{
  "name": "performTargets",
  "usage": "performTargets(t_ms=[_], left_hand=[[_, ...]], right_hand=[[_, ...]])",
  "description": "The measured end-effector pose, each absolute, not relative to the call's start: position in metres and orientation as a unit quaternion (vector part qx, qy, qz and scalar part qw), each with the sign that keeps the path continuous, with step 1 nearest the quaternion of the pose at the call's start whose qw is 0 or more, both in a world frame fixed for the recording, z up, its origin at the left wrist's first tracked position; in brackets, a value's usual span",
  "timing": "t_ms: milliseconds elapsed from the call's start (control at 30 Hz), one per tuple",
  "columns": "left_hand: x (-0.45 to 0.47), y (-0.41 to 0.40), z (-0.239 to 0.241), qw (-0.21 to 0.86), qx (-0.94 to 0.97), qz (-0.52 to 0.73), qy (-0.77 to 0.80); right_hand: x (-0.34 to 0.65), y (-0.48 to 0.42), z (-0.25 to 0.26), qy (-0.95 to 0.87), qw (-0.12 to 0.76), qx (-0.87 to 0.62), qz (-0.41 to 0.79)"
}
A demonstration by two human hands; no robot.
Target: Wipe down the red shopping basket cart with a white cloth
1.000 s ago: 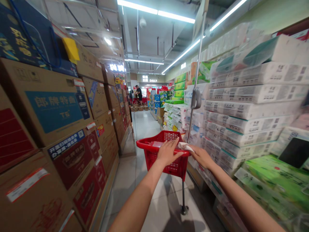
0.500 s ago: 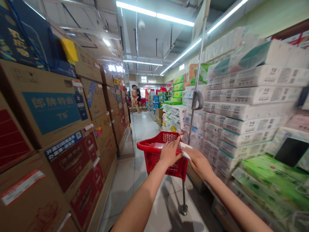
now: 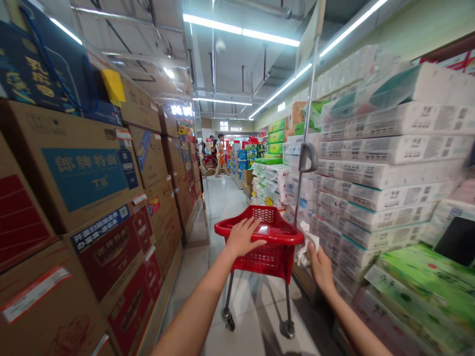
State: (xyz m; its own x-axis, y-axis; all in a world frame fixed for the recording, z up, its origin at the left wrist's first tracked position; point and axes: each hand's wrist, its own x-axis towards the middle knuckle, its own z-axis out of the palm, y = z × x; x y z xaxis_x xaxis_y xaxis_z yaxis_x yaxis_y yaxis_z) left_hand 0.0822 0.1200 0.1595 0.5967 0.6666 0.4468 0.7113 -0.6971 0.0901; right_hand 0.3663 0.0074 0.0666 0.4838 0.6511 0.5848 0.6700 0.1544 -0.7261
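A red plastic shopping cart (image 3: pixel 272 257) on a wheeled metal frame stands in the aisle ahead of me. My left hand (image 3: pixel 242 237) rests on its near rim, fingers curled over the edge. My right hand (image 3: pixel 319 262) is at the cart's right outer side, closed on a crumpled white cloth (image 3: pixel 305 243) that presses against the basket wall. A tall metal pole (image 3: pixel 306 133) with a grey handle rises beside the cart's right side.
Stacked cardboard boxes (image 3: pixel 85 198) wall the left side. Stacks of tissue packs (image 3: pixel 382 173) and green packs (image 3: pixel 419 287) fill the right. The tiled aisle (image 3: pixel 226 198) runs ahead to a person in an orange top (image 3: pixel 221 154) far off.
My right hand with the cloth dropped from the cart's top rim to its right outer side. My left hand slid left along the near rim. The distant person walked rightward.
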Motion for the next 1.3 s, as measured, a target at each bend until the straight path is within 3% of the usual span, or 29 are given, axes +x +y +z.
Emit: performTargets(t_ms=[100,233,467,733,933,1067,1233,1300], left_hand=[[0.097,0.113,0.157,0.054,-0.886,-0.242,-0.392],[0.122,0.101,0.151,0.072,-0.879,-0.259,-0.394],[0.122,0.095,0.159,0.051,-0.904,-0.244,-0.347],[0.087,0.104,0.152,0.112,-0.896,-0.227,-0.366],[0.108,0.101,0.15,0.138,-0.882,-0.227,-0.389],[0.101,0.106,0.153,0.129,-0.888,-0.225,-0.379],[0.1,0.105,0.15,0.114,-0.901,-0.227,-0.352],[0.107,0.102,0.147,0.113,-0.902,-0.236,-0.344]], right_hand=[[0.343,0.016,0.083,-0.579,0.555,-0.587,-0.11],[0.314,0.027,0.105,-0.698,0.449,-0.52,-0.201],[0.335,0.015,0.102,-0.75,0.392,-0.496,-0.194],[0.36,0.017,0.078,-0.625,0.504,-0.569,-0.18],[0.275,0.034,0.081,-0.707,0.458,-0.516,-0.153],[0.303,0.034,0.092,-0.756,0.416,-0.487,-0.133],[0.351,0.046,0.09,-0.629,0.507,-0.573,-0.137],[0.334,0.051,0.086,-0.649,0.503,-0.555,-0.132]])
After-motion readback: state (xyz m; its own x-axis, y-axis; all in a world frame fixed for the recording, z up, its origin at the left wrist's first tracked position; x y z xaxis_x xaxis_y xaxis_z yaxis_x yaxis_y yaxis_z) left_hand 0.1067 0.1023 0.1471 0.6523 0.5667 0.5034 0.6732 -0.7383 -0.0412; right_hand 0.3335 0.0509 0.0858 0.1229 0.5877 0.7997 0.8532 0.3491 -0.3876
